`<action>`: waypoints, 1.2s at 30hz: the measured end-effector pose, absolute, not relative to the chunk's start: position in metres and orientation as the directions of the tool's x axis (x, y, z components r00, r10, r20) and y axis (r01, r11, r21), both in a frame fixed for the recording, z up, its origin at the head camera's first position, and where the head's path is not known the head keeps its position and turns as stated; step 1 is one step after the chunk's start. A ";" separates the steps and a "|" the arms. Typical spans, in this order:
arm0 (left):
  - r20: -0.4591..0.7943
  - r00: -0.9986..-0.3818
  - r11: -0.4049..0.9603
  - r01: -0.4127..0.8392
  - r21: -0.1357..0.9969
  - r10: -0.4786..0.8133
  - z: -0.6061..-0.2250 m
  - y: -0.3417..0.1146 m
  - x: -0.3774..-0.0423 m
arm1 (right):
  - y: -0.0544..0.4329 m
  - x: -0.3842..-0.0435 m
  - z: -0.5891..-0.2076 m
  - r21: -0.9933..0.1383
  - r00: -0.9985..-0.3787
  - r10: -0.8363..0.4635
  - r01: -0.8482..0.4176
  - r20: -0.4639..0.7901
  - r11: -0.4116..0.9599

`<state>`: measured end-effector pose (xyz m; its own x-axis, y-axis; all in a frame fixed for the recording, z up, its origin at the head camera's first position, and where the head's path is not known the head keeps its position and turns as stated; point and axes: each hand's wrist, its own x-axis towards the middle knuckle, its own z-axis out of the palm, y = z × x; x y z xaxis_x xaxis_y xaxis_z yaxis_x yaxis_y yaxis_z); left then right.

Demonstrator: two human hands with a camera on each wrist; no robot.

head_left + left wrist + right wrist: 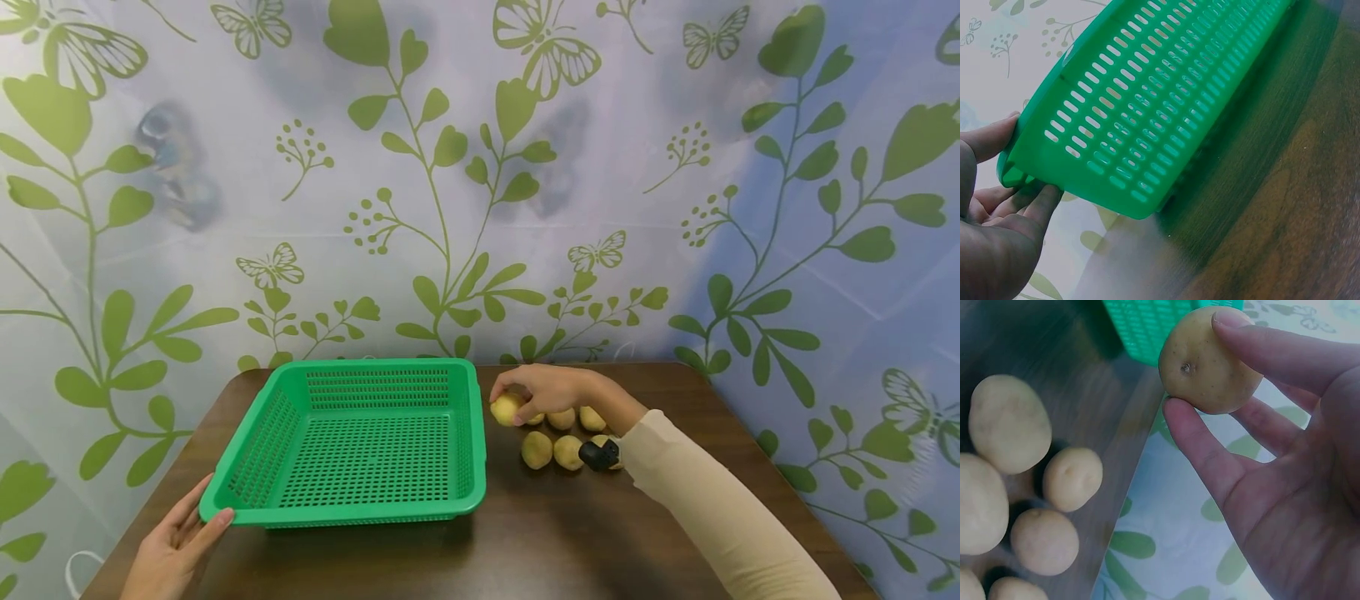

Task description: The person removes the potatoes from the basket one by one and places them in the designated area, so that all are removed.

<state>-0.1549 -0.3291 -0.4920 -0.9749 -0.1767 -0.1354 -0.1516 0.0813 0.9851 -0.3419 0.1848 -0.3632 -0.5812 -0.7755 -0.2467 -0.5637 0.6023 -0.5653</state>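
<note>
My right hand point(551, 390) pinches a potato point(1207, 359) between thumb and fingers, just right of the green plastic basket point(480, 492). In the right wrist view the potato is held up over the table, with the basket's side behind it. At the basket's near left corner, my left hand point(174, 542) grips the rim, thumb on top and fingers underneath, as the left wrist view point(1007, 200) also shows. No potatoes show inside the basket. Several more potatoes point(537, 450) lie in two rows on the table below and beside my right hand, partly hidden by the hand and wrist.
A dark brown wooden table point(540, 542) bears the basket and potatoes. Behind it hangs a pale cloth point(465, 208) printed with green leaves and butterflies. A small black device point(600, 455) sits at my right wrist, overlapping a potato in the head view.
</note>
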 end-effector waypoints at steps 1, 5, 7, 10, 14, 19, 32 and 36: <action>-0.128 -0.976 0.083 -0.145 0.986 -0.175 -0.492 -0.329 -0.155 | 0.188 -0.341 -0.364 -0.561 -0.583 -0.774 -0.566 -0.246 0.604; -0.135 -0.977 0.071 -0.149 0.986 -0.168 -0.492 -0.329 -0.155 | 0.200 -0.340 -0.368 -0.567 -0.592 -0.768 -0.555 -0.245 0.608; -0.136 -0.975 0.108 -0.156 0.982 -0.175 -0.491 -0.329 -0.155 | 0.206 -0.339 -0.372 -0.587 -0.600 -0.762 -0.534 -0.245 0.608; -0.141 -0.973 0.148 -0.169 0.974 -0.183 -0.489 -0.329 -0.154 | 0.216 -0.338 -0.379 -0.618 -0.614 -0.748 -0.493 -0.251 0.613; -0.150 -0.971 0.157 -0.180 0.971 -0.185 -0.487 -0.329 -0.154 | 0.231 -0.338 -0.388 -0.635 -0.639 -0.731 -0.466 -0.240 0.616; -0.150 -0.974 0.218 -0.185 0.958 -0.168 -0.486 -0.329 -0.155 | 0.250 -0.337 -0.395 -0.648 -0.678 -0.698 -0.428 -0.230 0.630; -0.174 -0.970 0.321 -0.221 0.921 -0.170 -0.482 -0.331 -0.157 | 0.293 -0.329 -0.403 -0.643 -0.721 -0.677 -0.448 -0.152 0.621; -0.170 -0.970 0.286 -0.215 0.934 -0.174 -0.486 -0.331 -0.156 | 0.309 -0.325 -0.405 -0.633 -0.744 -0.658 -0.453 -0.120 0.628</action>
<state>-0.1560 -0.3310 -0.4859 -0.9698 -0.1742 -0.1705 -0.2154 0.2856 0.9338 -0.3248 0.3090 -0.4054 -0.7437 -0.6577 -0.1199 -0.4530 0.6277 -0.6331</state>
